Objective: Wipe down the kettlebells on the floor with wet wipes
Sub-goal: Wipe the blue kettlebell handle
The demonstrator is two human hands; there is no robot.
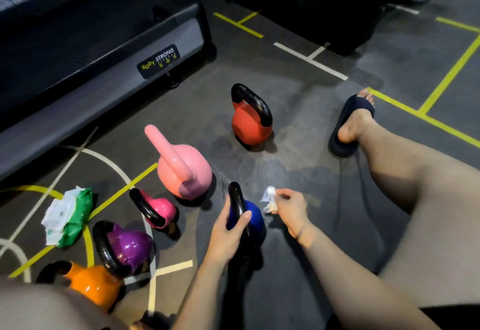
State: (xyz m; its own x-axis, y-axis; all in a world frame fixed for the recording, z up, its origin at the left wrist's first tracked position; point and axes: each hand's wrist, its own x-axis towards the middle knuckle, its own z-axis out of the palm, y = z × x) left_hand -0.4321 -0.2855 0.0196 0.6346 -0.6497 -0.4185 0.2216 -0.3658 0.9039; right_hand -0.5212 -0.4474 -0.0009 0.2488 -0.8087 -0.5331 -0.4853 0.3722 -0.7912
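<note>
Wiping step on blue kettlebell with black handle (253, 216): left hand (228, 233) grips handle, right hand (291, 209) pinches crumpled white wet wipe (270, 200); next, press wipe onto bell

This is a gym. The dark grey rubber floor (298, 111) has yellow painted lines (449, 78) and white painted lines (309, 60). A red kettlebell (250, 127), a pale pink kettlebell (185, 171), a purple kettlebell (130, 248) and an orange kettlebell (93, 281) stand on it. A big grey and black exercise machine (104, 44) has a black label (159, 61) that says "BODY STRONG".
</note>
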